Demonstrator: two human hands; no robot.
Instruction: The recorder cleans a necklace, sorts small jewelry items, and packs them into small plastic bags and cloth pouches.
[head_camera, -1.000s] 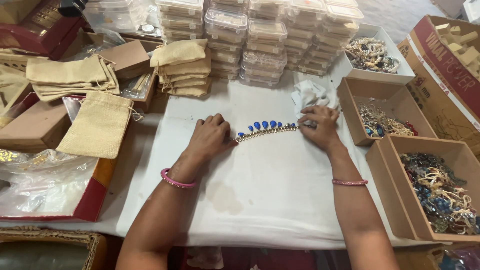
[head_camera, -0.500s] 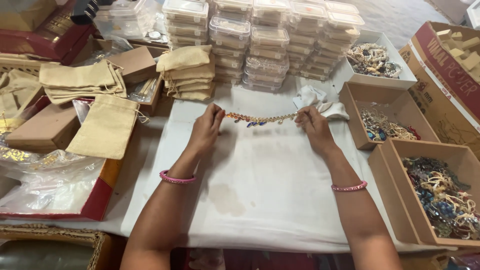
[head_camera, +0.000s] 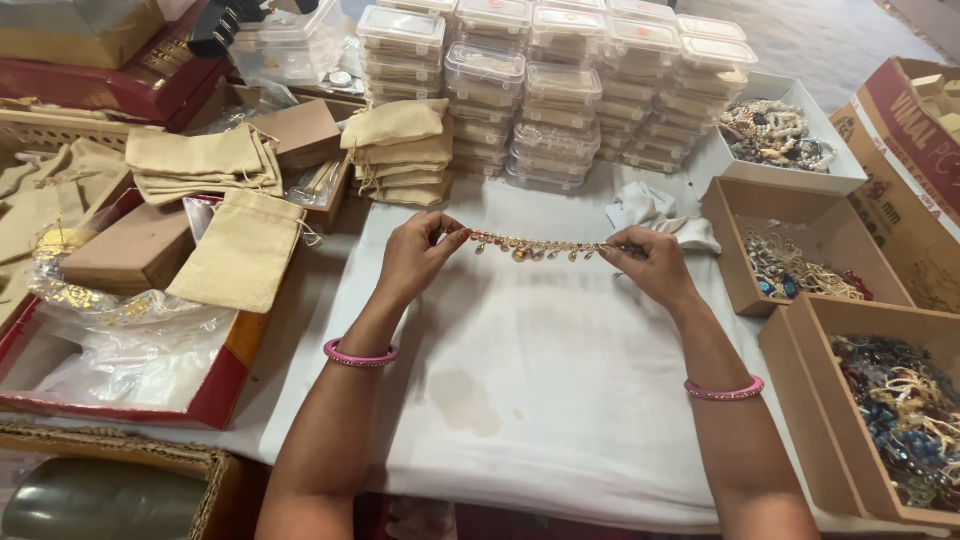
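Observation:
A gold necklace (head_camera: 535, 247) with small hanging stones is stretched taut in the air above a white cloth (head_camera: 540, 400). My left hand (head_camera: 415, 258) pinches its left end and my right hand (head_camera: 648, 265) pinches its right end. Both wrists wear pink bangles. The stones dangle downward between the two hands.
Stacks of clear plastic boxes (head_camera: 560, 80) stand at the back. Beige cloth pouches (head_camera: 405, 150) lie in piles to the left. Cardboard boxes (head_camera: 890, 400) with jewellery line the right side. A crumpled white cloth (head_camera: 650, 210) lies behind my right hand.
The necklace lay on the cloth with blue stones showing; both hands have lifted it off the cloth and turned it, and now hold it stretched in the air.

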